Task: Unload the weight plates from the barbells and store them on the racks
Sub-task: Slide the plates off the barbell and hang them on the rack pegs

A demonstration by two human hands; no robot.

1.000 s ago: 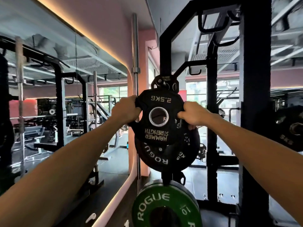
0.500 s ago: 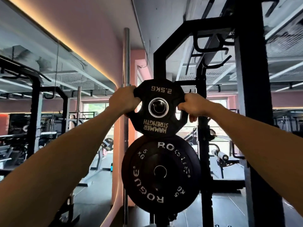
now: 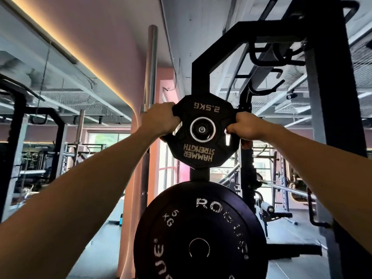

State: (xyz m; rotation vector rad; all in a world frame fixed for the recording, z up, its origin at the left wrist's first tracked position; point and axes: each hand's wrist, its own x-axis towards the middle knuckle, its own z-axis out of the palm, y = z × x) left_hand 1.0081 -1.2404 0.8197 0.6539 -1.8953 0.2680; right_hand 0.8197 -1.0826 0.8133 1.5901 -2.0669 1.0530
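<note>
Black 2.5 kg plate with tan lettering; black 5 kg plate with white lettering; black rack

A gym: black rack at 2 o'clock, plates at 6, mirrors at 9.

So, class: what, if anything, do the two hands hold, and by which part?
Both hold the 2.5 kg plate: the left hand by its left edge, the right hand by its right edge.

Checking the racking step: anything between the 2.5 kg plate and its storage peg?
Nothing visible. Both hands, left and right, grip the 2.5 kg plate, and the peg end shows through its centre hole, above the 5 kg plate.
</note>
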